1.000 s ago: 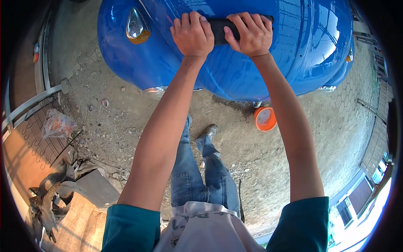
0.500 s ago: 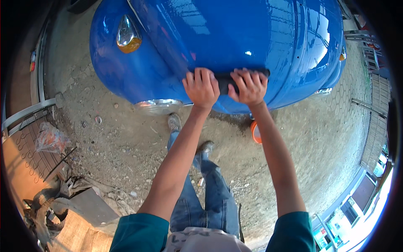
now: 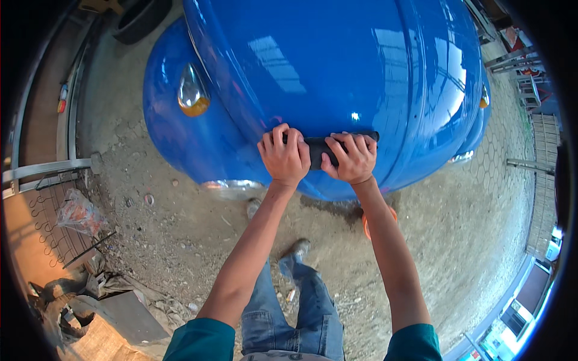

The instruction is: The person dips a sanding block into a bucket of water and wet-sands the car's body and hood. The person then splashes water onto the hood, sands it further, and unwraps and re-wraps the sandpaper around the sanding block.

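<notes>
Left hand (image 3: 284, 155) and right hand (image 3: 350, 157) clasp the block (image 3: 316, 151) near opposite ends, fingers curled over it, probably to keep pressure even. It lies against the hood (image 3: 337, 90) beneath the fingers; the bucket (image 3: 366, 228) sits lower, below the right fingers.

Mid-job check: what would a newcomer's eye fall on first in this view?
The glossy blue car body fills the top centre, bright reflections across its curves. Over its lower part, the left grip and right grip hold a black pad between them. A chrome-and-amber lamp stands out at upper left, while a rounded orange container shows partly behind the right forearm.
</notes>
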`<state>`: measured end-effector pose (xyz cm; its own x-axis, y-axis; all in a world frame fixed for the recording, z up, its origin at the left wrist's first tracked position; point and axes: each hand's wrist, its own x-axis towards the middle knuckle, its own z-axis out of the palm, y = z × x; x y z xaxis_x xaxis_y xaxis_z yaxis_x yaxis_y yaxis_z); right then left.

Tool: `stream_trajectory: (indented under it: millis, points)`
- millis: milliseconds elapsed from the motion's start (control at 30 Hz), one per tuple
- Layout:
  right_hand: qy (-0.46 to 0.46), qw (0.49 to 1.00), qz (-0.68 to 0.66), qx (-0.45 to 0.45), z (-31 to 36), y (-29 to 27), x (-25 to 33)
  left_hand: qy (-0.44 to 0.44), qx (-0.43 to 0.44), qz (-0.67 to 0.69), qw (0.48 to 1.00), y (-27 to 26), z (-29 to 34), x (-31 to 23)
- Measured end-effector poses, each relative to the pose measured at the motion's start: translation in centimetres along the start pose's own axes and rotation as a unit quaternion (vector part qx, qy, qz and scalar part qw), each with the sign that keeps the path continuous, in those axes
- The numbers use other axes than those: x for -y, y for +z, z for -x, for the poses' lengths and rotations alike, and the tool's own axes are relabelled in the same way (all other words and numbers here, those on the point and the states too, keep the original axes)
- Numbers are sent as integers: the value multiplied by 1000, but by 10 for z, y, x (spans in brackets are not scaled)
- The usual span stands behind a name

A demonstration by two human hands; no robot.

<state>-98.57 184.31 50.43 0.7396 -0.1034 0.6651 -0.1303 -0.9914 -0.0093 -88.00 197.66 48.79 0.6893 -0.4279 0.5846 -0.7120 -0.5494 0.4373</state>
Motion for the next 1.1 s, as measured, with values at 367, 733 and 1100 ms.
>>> stream_trajectory:
  millis: [367, 733, 1100]
  points:
    - [-19, 996, -49, -69, -166, 43, -48, -21, -10, -19, 1000, 13, -167, 28]
    - [-2, 999, -32, -43, -290, 87, -95, -35, -1, -14, 999, 47, -315, 55]
    - [57, 998, 18, -27, -385, 134, -149, -23, 21, 31, 999, 97, -446, 72]
